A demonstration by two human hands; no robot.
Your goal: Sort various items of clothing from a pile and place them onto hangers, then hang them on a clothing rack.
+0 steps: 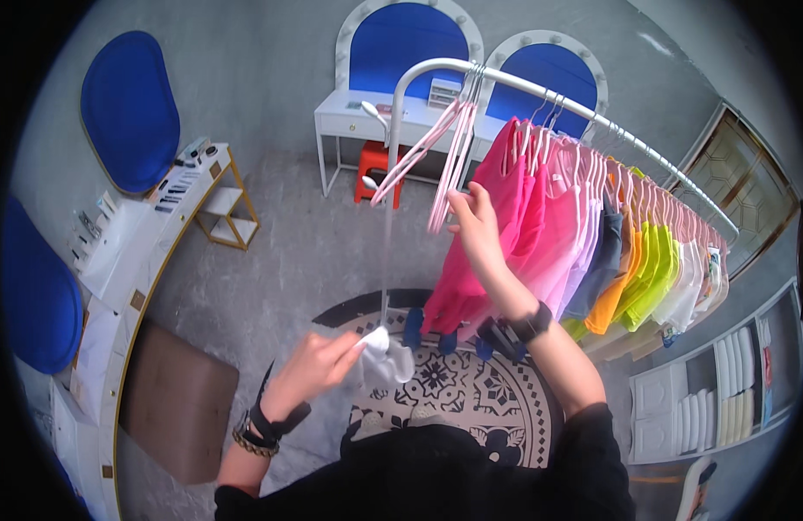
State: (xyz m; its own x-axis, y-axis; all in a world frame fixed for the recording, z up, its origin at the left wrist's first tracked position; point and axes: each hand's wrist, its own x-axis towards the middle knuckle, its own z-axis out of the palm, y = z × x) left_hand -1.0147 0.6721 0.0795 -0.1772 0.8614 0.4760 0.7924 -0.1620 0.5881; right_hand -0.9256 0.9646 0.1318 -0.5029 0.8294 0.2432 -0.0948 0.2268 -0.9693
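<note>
My left hand (313, 369) is closed, pinching a small white cloth (391, 360) that hangs crumpled below the fingertips, over the patterned rug. Raised in front of the clothes rack (432, 65), my right hand (477, 227) has its fingers apart. Its fingertips are right beside a bunch of pink hangers (445, 178) at the rack's left end; whether they touch is unclear. Those hangers carry no clothes. Just right of that hand hang bright pink shirts (488, 247), followed by lighter pink, grey, orange, lime and white garments.
A round patterned rug (458, 382) lies under the rack. Behind stand a white vanity table (340, 122) and a red stool (373, 161). Along the left run a curved counter (149, 269) and a brown ottoman (180, 404). White shelves (662, 395) with folded items stand at lower right.
</note>
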